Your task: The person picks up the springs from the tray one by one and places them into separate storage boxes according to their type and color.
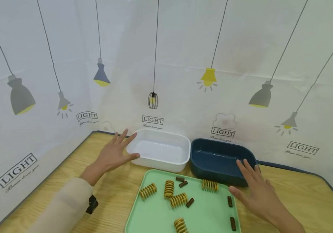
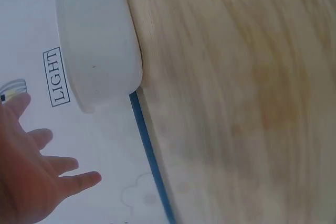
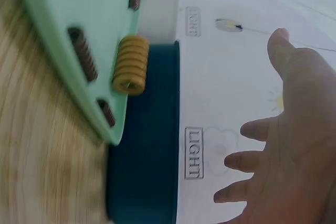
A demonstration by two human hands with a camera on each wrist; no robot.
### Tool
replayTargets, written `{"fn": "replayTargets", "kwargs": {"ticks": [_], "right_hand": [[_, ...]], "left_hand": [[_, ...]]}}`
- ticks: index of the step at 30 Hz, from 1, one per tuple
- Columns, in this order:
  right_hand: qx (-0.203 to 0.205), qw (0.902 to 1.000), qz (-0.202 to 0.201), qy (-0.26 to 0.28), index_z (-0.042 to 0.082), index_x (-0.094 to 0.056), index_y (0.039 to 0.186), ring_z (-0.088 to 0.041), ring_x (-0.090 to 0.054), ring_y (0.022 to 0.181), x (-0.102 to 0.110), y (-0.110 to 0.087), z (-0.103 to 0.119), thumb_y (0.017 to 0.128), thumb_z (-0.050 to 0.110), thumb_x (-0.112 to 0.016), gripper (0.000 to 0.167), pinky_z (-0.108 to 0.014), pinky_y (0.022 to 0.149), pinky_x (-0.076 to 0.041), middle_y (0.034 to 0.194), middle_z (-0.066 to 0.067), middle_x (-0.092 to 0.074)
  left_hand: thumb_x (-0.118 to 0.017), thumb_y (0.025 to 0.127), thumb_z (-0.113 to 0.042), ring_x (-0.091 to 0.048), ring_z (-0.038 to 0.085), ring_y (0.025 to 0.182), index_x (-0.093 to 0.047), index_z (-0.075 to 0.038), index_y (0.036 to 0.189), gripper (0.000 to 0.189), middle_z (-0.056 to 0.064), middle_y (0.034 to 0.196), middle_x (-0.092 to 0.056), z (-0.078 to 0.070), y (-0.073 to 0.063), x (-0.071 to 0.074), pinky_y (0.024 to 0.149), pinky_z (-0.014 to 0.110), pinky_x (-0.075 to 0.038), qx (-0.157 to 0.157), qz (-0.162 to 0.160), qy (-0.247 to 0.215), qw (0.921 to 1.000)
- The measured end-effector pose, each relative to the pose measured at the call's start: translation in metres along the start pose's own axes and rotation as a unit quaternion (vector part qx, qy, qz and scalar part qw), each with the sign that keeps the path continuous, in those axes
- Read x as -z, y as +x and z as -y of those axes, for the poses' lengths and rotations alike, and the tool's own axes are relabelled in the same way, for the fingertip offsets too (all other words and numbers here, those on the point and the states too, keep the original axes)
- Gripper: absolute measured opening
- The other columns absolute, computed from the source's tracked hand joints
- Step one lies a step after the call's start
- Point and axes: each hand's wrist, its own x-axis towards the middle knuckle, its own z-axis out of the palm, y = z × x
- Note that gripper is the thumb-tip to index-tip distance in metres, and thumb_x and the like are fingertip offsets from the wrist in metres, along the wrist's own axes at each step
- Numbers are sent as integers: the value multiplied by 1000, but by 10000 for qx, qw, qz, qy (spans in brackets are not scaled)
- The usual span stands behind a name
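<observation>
My left hand (image 1: pixel 114 156), fingers spread, hovers at the left end of a white plastic bin (image 1: pixel 155 162) and holds nothing. Over the right end of a dark blue bin (image 1: pixel 207 171) is my right hand (image 1: pixel 258 194), also spread and holding nothing. A light green tray (image 1: pixel 152 215) lies in front of both bins. Several yellow coil springs, one of them a spring (image 1: pixel 210 186) by the tray's far edge, lie scattered on it. Smaller dark brown springs (image 3: pixel 82 53) lie among them, some along the tray's right side.
The wooden table (image 1: pixel 111 200) has a dark blue edge strip (image 2: pixel 149 153) along the back. White sheeting (image 1: pixel 178 48) printed with hanging lamps rises behind and to the left. The bins stand side by side close to it. A black device (image 1: pixel 92 204) sits at my left wrist.
</observation>
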Motion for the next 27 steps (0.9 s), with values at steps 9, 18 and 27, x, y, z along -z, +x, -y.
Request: {"fn": "replayTargets", "kwargs": {"ticks": [9, 18, 27], "right_hand": [[38, 9987, -436, 253, 19, -24, 153, -52, -13, 137, -15, -2, 32, 92, 47, -59, 76, -78, 89, -16, 156, -18, -18], [226, 9963, -331, 763, 16, -45, 143, -41, -38, 129, -33, -10, 61, 91, 47, -62, 63, -67, 87, -38, 146, -10, -40], [-483, 9651, -11, 2574, 14, -60, 126, -15, -59, 95, -46, -14, 84, 93, 34, -64, 39, -30, 74, -51, 116, 1, -62]], "left_hand": [[-50, 89, -63, -12, 50, 137, -20, -21, 154, 83, 13, 159, -5, 4, -6, -20, 86, 77, -29, 555, -176, -911, 9941], [-55, 93, -50, -14, 47, 138, -21, -11, 153, 79, 23, 156, -10, 13, -10, -43, 103, 66, -19, 710, -517, -2279, 9697], [-58, 93, -47, -23, 37, 139, -21, -22, 154, 76, 7, 158, -16, 13, 2, -52, 107, 57, -24, 1093, -664, -3404, 9315]]}}
